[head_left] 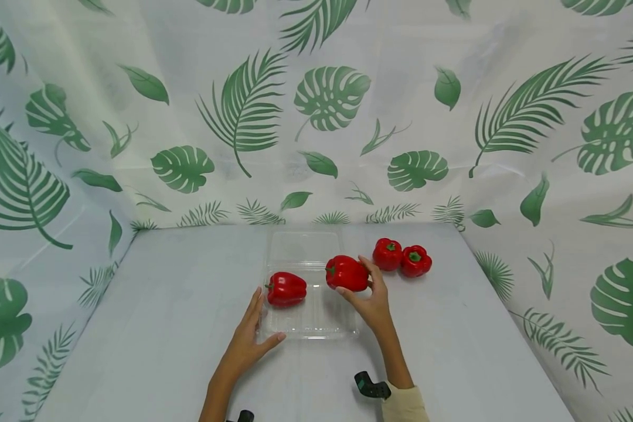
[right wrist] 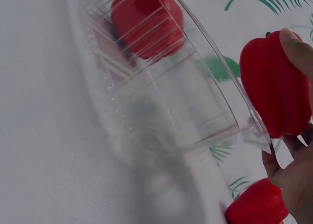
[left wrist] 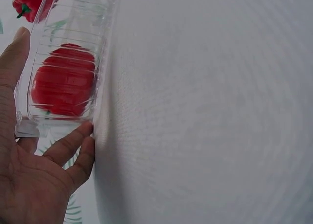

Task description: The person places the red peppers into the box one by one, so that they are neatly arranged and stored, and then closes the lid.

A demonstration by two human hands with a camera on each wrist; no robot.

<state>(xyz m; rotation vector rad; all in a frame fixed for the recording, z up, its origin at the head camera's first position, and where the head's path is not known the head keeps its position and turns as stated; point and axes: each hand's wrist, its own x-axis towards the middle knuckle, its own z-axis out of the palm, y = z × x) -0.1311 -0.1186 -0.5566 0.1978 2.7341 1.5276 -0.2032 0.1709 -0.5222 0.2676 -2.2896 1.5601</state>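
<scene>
A clear plastic clamshell container [head_left: 311, 328] lies unfolded on the table, its lid [head_left: 303, 246] laid back toward the wall. One red bell pepper [head_left: 287, 289] lies on its side in the left part of the tray, stem to the left; the left wrist view shows this pepper [left wrist: 64, 82] through the clear wall. My left hand [head_left: 245, 346] rests at the tray's left front corner, fingers extended along its side. With thumb and fingers my right hand [head_left: 371, 302] grips a second red bell pepper [head_left: 346, 273] above the tray's right part, stem pointing left.
Two more red bell peppers, one [head_left: 387, 254] touching the other [head_left: 416, 261], stand stem up on the white table [head_left: 158, 316] right of the container. A leaf-printed cloth [head_left: 264, 193] hangs behind the table and along both sides.
</scene>
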